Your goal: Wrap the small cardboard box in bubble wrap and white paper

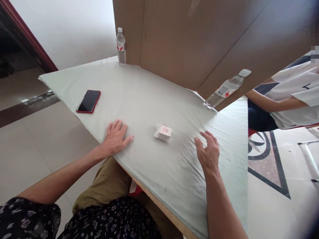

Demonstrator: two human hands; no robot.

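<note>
A small white packet [163, 132] with red print, wrapped in clear film, lies on the cloth-covered table [149, 93] between my hands. My left hand [116, 136] rests flat near the table's left edge, fingers spread and holding nothing. To the packet's right, my right hand [208, 151] is over the cloth with its thumb and fingers apart, also holding nothing. Neither hand touches the packet. Beyond my left hand a phone [89, 101] in a red case lies face up with a dark screen.
A large brown cardboard panel [169, 39] stands across the back. One water bottle [121, 46] stands upright at its left end; another water bottle [225, 90] stands by its right end, looking tilted. Behind the panel at right a person [286, 99] in a white shirt sits.
</note>
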